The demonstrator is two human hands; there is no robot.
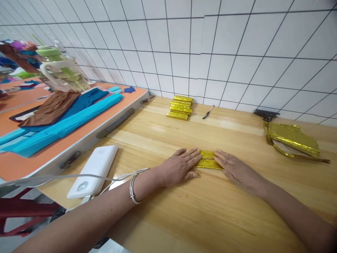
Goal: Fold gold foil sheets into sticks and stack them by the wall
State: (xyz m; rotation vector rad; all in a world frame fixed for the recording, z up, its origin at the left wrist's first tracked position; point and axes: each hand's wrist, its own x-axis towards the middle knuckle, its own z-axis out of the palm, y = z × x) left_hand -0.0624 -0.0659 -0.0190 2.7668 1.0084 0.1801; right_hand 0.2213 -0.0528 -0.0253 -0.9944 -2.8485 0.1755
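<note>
A flat gold foil strip (208,160) with a lengthwise line lies on the wooden table (158,218). My left hand (179,167) rests flat over its left end, fingers stretched out and pointing right. Over the right end lies my right hand (235,170), also flat, with its fingertips on the foil. Between the two hands the middle of the strip shows; its ends are hidden under the fingers. Several folded gold foil pieces (180,108) are lined up near the tiled wall.
A pen (208,112) lies near the wall. At the right is a larger gold foil bundle (293,138) beside a black clip (267,114). A white power bank (93,172) with cables sits left. Cloths (63,123) and a bottle (63,70) stand on the orange table (116,112).
</note>
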